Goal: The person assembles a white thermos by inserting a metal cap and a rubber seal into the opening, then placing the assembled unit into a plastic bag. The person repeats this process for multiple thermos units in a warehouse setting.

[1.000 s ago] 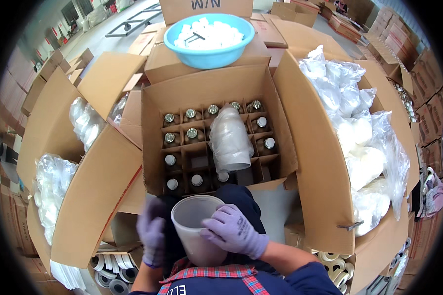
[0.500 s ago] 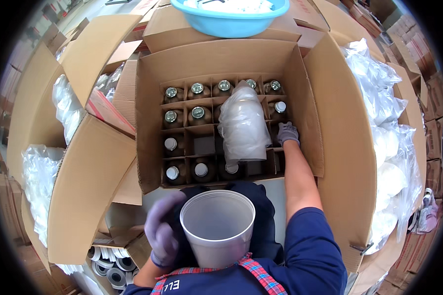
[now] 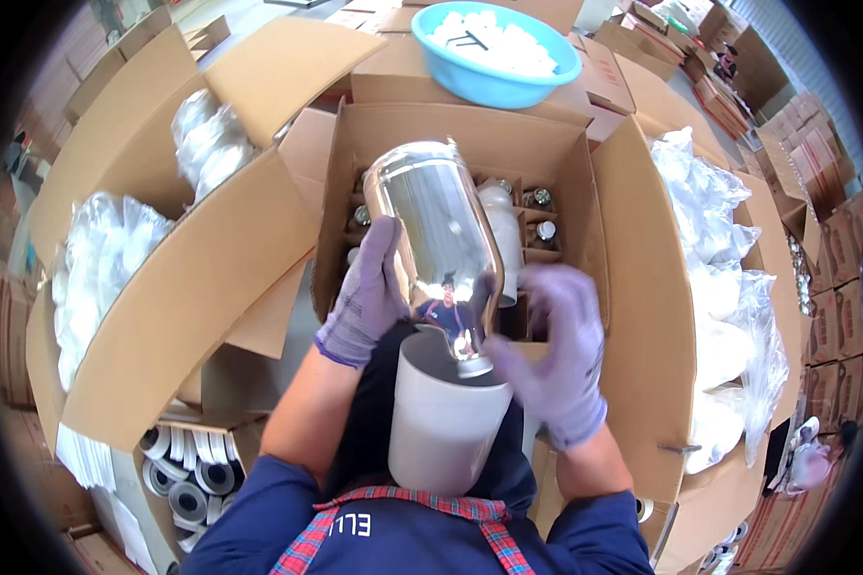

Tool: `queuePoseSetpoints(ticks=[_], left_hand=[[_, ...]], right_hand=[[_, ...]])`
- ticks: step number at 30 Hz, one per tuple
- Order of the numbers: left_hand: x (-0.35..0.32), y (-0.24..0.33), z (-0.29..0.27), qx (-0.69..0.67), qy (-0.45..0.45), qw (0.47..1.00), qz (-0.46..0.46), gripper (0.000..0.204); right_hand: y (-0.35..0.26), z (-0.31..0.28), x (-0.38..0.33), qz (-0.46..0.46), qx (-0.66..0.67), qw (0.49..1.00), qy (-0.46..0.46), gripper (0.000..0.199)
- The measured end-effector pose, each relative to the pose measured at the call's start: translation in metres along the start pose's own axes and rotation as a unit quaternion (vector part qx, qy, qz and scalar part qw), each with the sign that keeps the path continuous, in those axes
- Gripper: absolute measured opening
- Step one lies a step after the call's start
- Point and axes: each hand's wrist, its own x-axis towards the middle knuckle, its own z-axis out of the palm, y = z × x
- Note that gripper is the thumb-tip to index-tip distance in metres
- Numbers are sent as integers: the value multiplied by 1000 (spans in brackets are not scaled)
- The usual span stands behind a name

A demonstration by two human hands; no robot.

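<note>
A mirror-bright silver vacuum flask liner point(image 3: 427, 216) stands tilted in front of me, its narrow neck pointing down at the mouth of a grey tapered cup point(image 3: 441, 431) in my lap. My left hand point(image 3: 364, 297), in a pale purple glove, is closed against the liner's left side. Beside the neck is my right hand point(image 3: 561, 359), gloved alike and smeared by motion; its grip is unclear. Behind the liner, a divided cardboard box point(image 3: 470, 120) holds several capped liners. A plastic-wrapped white cylinder point(image 3: 503, 235) lies on them, partly hidden.
A light blue basin point(image 3: 499, 91) of small white pieces stands behind the box. Cardboard boxes at left and right hold clear-bagged white items point(image 3: 110, 259) and more bagged items point(image 3: 729, 287). Grey-black rings point(image 3: 187, 503) fill a box at lower left. Tall flaps point(image 3: 187, 297) flank me.
The silver liner is now out above the cup. My right hand has come from the box to its neck, and my left hand has risen onto its side. The view has shifted.
</note>
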Motion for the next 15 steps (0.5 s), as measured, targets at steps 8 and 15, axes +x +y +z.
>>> queuePoseSetpoints(ticks=[8,15], left_hand=[[-80,68,-33,161,-148,941,-259,84],[-168,89,-2,265,-270,923,-63,109]], right_hand=[[51,57,31,86,291,903,-305,70],[61,21,-8,61,235,845,-477,44]])
